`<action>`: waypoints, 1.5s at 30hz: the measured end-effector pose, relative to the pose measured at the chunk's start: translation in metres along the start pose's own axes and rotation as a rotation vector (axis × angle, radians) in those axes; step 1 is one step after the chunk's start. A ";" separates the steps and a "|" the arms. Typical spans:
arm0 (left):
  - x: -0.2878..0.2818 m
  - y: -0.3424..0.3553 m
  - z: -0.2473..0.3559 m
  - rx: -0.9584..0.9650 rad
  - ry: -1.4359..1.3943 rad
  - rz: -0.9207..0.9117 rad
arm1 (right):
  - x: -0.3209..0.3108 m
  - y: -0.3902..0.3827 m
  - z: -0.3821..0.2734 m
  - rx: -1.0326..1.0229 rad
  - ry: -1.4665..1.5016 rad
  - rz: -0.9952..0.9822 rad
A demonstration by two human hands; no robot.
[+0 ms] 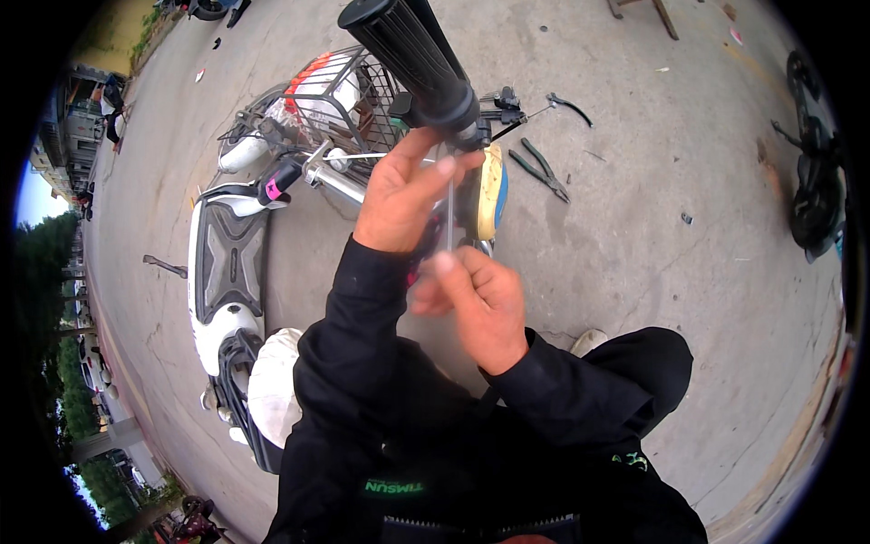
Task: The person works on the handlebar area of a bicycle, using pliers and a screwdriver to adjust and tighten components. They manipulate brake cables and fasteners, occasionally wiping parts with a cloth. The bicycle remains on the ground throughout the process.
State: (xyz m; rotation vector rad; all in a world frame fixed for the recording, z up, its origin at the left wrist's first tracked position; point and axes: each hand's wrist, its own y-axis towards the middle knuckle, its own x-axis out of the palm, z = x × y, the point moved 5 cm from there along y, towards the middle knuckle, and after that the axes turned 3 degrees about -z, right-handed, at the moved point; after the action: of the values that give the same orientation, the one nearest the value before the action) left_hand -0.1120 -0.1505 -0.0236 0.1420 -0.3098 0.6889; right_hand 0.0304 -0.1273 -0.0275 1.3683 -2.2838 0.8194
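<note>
A thin pale strip runs straight between my two hands; its exact kind does not show. My left hand pinches its upper end, right below a black rubber handlebar grip. Lower down and nearer my body, my right hand is closed on the other end, thumb against curled fingers, slightly blurred. Past my left fingertips sits a yellow and blue part of the vehicle. My left hand and wrist partly hide the metal handlebar.
Green-handled pliers and a second, dark-handled plier-like tool lie on the concrete to the right. Ahead stands a wire basket with bags inside. A white scooter is parked at left, a dark one at far right.
</note>
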 end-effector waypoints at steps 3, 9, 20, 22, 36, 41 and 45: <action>0.008 -0.006 0.008 -0.029 0.048 0.067 | -0.006 -0.003 -0.016 -0.186 -0.512 0.003; 0.010 -0.011 0.003 -0.027 0.025 0.084 | -0.034 -0.019 -0.039 -0.571 -1.082 0.234; 0.048 -0.009 -0.020 0.175 -0.155 0.179 | -0.043 -0.022 -0.039 -0.862 -1.342 0.343; 0.049 -0.008 -0.019 0.179 -0.165 0.180 | -0.042 -0.020 -0.040 -0.904 -1.382 0.349; 0.046 -0.009 -0.019 0.138 -0.267 0.207 | -0.030 -0.026 -0.041 -0.939 -1.676 0.315; 0.044 -0.009 -0.019 0.158 -0.289 0.212 | -0.030 -0.024 -0.039 -0.975 -1.751 0.360; 0.045 -0.007 -0.015 0.081 -0.242 0.228 | -0.036 -0.023 -0.050 -0.733 -1.160 0.201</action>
State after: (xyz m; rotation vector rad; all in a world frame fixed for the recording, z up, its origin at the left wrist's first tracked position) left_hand -0.0714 -0.1249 -0.0228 0.2715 -0.5360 0.9130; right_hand 0.0677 -0.0788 -0.0027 1.3745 -3.0064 -1.0238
